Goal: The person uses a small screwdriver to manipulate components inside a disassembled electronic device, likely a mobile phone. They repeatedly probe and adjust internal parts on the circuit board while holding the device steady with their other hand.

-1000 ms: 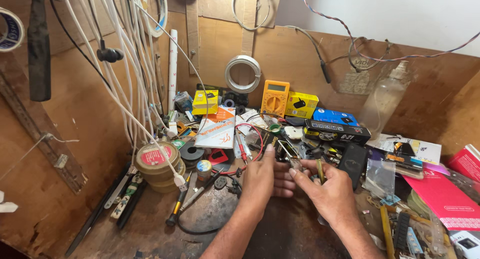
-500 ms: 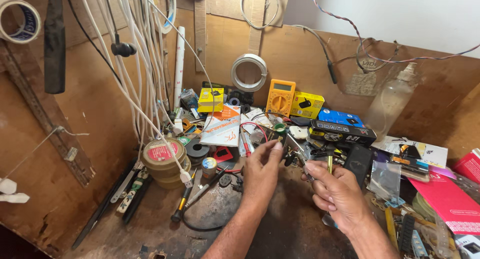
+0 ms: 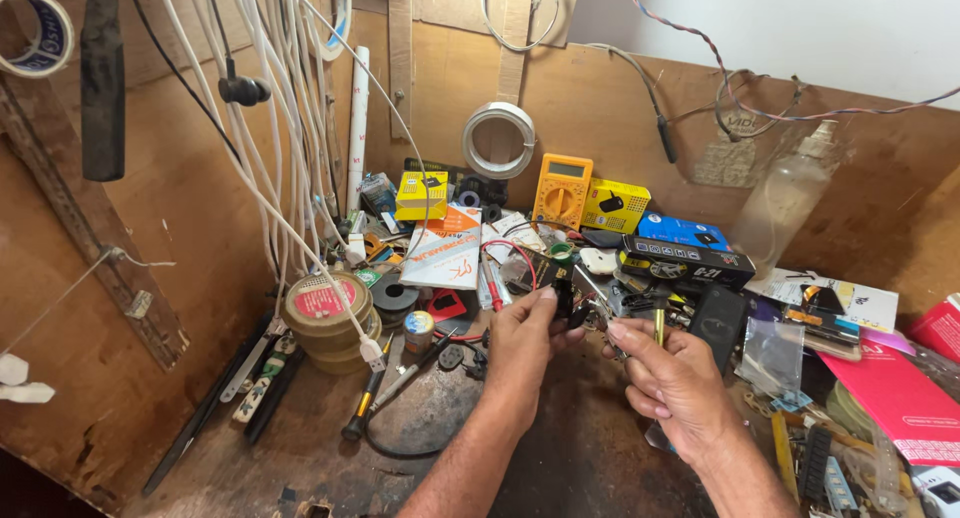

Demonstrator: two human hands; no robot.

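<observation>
My left hand [image 3: 522,346] pinches a small black part [image 3: 563,300] between thumb and fingers, above the cluttered wooden bench. My right hand [image 3: 672,378] is just to its right, closed around a screwdriver with a yellow shaft [image 3: 659,325] and a metal tip that points toward the black part. The two hands nearly touch over the middle of the bench. Red and black wires [image 3: 510,261] run close behind the left hand.
A yellow multimeter [image 3: 562,190], yellow boxes [image 3: 614,205], a blue box [image 3: 680,232] and a clear plastic bottle [image 3: 785,203] line the back wall. Stacked tape rolls [image 3: 326,313] and hanging white cables [image 3: 290,148] are at left. Red packets [image 3: 900,398] lie at right.
Both hands have stayed together over the bench middle, shifting slightly; the right hand has turned the screwdriver closer to the black part. The camera view has drifted a little.
</observation>
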